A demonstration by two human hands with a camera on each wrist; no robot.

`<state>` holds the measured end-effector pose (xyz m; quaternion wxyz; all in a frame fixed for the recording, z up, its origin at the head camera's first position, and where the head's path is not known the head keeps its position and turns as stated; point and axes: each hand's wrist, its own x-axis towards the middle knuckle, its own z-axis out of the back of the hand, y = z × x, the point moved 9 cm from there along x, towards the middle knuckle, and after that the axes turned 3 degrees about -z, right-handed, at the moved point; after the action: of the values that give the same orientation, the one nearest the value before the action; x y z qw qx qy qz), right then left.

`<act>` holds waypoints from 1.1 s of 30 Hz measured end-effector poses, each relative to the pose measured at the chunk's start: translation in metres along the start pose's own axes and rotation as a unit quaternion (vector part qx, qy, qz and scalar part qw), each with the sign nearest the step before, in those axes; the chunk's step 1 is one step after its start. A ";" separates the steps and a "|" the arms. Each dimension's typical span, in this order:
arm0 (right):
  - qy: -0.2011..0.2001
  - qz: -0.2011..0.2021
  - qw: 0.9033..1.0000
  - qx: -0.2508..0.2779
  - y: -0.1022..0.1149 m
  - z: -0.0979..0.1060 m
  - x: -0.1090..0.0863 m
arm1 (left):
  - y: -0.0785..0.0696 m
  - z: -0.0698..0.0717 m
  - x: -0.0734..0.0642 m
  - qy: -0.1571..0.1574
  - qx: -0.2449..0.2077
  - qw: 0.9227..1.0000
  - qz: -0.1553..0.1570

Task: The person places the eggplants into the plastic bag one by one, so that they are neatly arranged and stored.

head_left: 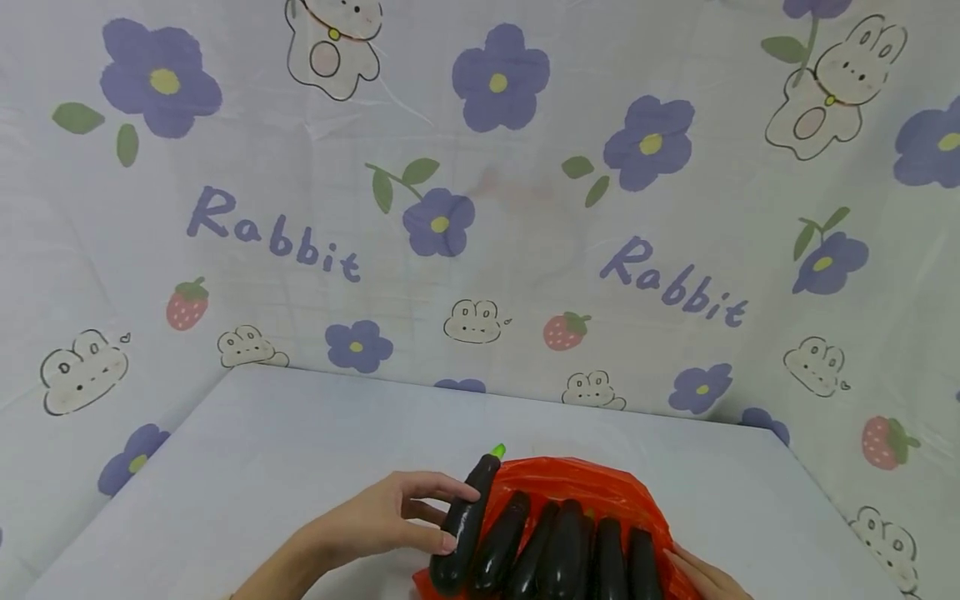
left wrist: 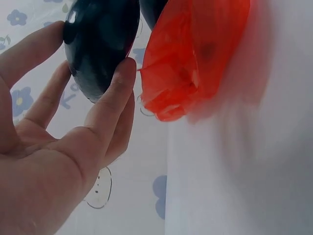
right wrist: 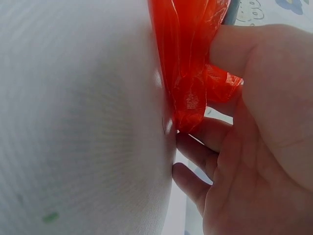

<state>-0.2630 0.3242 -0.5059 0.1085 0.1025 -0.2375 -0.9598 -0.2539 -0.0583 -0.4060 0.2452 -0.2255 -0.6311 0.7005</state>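
Note:
My left hand [head_left: 390,517] pinches a dark, glossy eggplant [head_left: 467,525] with a bright green stem tip, thumb on the near side and fingertips on the far side. The eggplant slants over the left edge of a red plastic bag [head_left: 592,473]. In the left wrist view, the rounded end of this eggplant [left wrist: 100,44] sits between thumb and fingers. Several more eggplants [head_left: 561,554] lie side by side in the bag's open mouth. At the bag's right edge, my right hand [head_left: 705,575] holds the red plastic [right wrist: 188,93] between thumb and fingers; part of this hand is out of the head view.
A white table [head_left: 315,442] lies under the bag and reaches back to a hanging cloth [head_left: 525,275] printed with rabbits, flowers and strawberries. The same cloth encloses the left and right sides.

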 end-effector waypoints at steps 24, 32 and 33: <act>-0.003 0.020 0.999 0.026 0.013 0.006 -0.006 | -0.004 -0.038 0.015 0.085 0.061 0.994 0.045; -0.010 0.033 0.999 0.013 0.011 0.006 -0.007 | -0.001 -0.037 0.029 0.075 0.096 0.991 0.057; -0.009 0.031 0.999 0.012 0.010 0.006 -0.007 | -0.001 -0.037 0.030 0.071 0.098 0.991 0.059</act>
<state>-0.2557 0.3198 -0.4947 0.1351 0.0874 -0.2530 -0.9540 -0.2544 -0.0107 -0.4089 0.2685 -0.2868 -0.5256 0.7546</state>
